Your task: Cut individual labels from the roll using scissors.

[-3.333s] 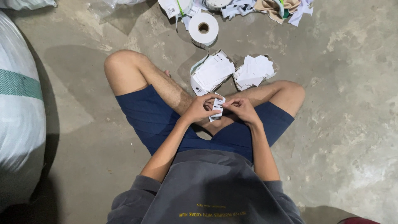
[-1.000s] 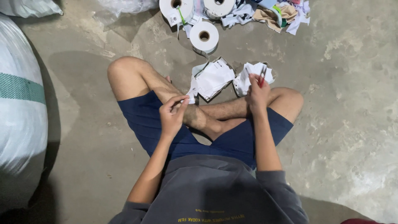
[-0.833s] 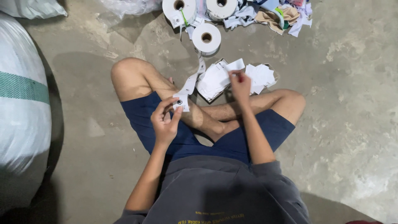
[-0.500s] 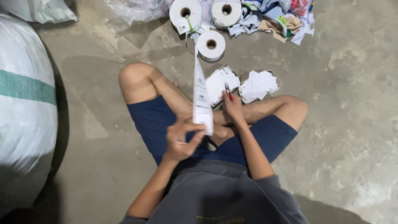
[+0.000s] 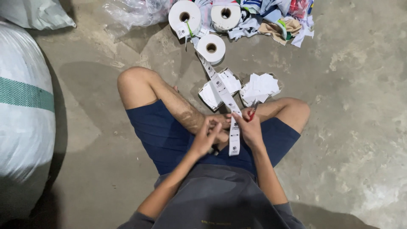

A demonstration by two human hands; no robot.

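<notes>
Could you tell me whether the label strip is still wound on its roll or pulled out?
Pulled out: the label strip runs from the small roll across the floor to both hands.

A workshop or storeroom floor of bare, stained concrete [image 5: 356, 110]. White label rolls [image 5: 211, 48] and fabric scraps [image 5: 280, 21] lie at 12 o'clock; a bulky woven sack [image 5: 23, 106] stands at 9 o'clock.

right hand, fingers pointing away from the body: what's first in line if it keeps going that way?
Probably the pile of cut white labels on the concrete floor. The right hand grips the label strip just short of it; depth is unclear, so it might pass over.
</notes>
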